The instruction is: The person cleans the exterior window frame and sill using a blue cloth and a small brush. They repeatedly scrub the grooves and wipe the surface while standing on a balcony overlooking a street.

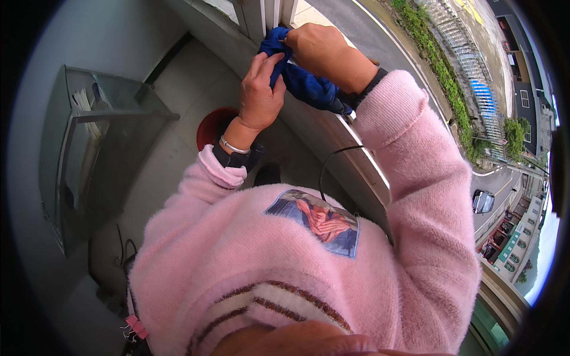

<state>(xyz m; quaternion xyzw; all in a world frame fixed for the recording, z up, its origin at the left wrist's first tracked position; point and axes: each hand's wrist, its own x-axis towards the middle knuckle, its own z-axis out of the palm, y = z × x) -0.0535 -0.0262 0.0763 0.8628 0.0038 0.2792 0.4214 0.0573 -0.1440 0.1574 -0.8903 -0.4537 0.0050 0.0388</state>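
Observation:
A crumpled blue cloth (312, 89) lies bunched over the window sill, against the foot of the upright window frame (256, 18). My right hand (320, 50) is closed, its fingertips pinching the top of the cloth beside the frame post. Just left of it, my left hand (261, 89) grips another part of the cloth, with fingers and thumb pressed on its near side. The rest of the cloth hangs in a bundle under my right wrist, along the sill (371, 160).
A red bucket (209, 132) stands on the floor below my left wrist. At the left is a glass-sided stand (113, 113) with papers inside. A thin black cable (332, 155) runs from my chest toward the sill. Beyond the open window lies a road (380, 35) with a parked car (483, 202).

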